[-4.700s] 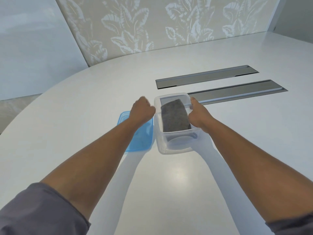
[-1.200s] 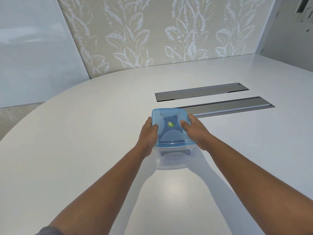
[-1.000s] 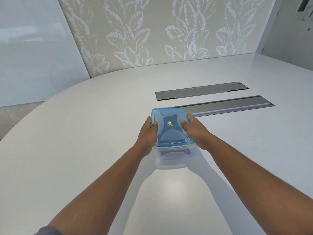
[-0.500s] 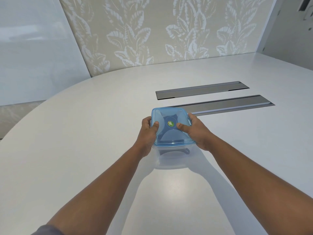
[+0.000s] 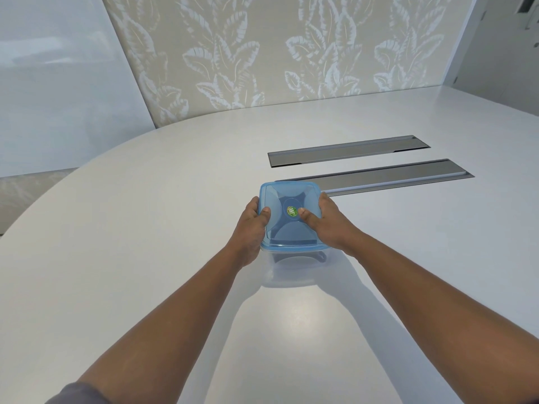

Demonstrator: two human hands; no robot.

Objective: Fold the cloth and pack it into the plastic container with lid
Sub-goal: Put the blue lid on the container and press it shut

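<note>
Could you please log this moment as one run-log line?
lid: on container | left hand: grips lid edge | right hand: grips lid, thumb on top | table

Bright, sharp, wide-angle view; overhead glare on the table (image 5: pixel 294 319).

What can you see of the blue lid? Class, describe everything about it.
The blue lid is translucent plastic, squarish with rounded corners, with a raised cross pattern and a round green sticker at its middle. It lies flat on the clear container. The left hand and right hand grip its sides, thumbs on top.
</note>
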